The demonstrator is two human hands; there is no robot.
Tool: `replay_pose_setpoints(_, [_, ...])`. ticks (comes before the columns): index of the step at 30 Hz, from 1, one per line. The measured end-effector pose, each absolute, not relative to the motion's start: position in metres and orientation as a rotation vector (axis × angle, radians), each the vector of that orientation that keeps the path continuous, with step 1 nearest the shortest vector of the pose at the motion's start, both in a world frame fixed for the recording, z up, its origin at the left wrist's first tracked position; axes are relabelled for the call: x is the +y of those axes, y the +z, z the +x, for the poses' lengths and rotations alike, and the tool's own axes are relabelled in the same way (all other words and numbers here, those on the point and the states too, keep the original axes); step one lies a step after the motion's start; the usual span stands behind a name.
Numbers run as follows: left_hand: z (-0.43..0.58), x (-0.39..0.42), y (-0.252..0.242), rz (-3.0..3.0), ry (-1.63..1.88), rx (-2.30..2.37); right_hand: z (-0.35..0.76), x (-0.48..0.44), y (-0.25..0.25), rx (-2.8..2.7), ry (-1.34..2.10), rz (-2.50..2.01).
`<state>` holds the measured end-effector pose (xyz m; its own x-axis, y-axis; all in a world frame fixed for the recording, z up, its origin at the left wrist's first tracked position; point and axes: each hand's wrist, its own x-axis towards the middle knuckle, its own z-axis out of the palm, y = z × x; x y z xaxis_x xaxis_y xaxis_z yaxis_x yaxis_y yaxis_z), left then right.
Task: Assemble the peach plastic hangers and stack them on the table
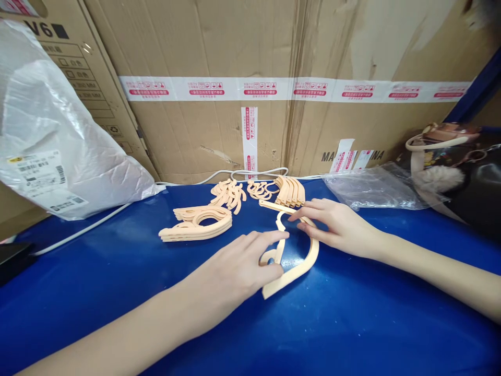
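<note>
A cream plastic folding hanger [307, 263] lies on the blue table in front of me, its curved arm bowed towards the right. My left hand [240, 263] is closed on its left side, thumb and forefinger pinching a thin straight part. With the fingertips of my right hand [332, 222] I grip the hanger's upper part, near its hook. Part of the hanger is hidden behind my fingers. To the left sits a stack of folded hangers [199, 230]. Behind are a pile of small arm pieces [228, 195], several loose hooks [259, 190] and a row of curved hanger arms [290, 191].
Large cardboard boxes [211, 47] stand along the back of the table [117, 303]. A white plastic parcel bag [58, 136] leans at left, near a dark device [15, 262]. A white cable [86, 228] runs behind. Clear plastic wrap [376, 188] and a black bag [477, 183] lie right.
</note>
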<state>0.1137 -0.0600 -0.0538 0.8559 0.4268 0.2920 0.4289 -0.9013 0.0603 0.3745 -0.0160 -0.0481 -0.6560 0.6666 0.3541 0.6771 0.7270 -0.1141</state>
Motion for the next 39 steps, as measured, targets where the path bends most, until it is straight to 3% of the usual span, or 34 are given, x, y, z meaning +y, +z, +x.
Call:
replay_pose_setpoints(11, [0.115, -0.064, -0.056, -3.246, -0.488, -1.004, 0.370, -0.020, -0.051, -2.531, -0.116, -1.101])
replay_pose_setpoints(39, [0.120, -0.075, -0.059, -3.026, -0.573, -0.719, 0.367, -0.026, -0.049, -2.577, -0.045, -1.012])
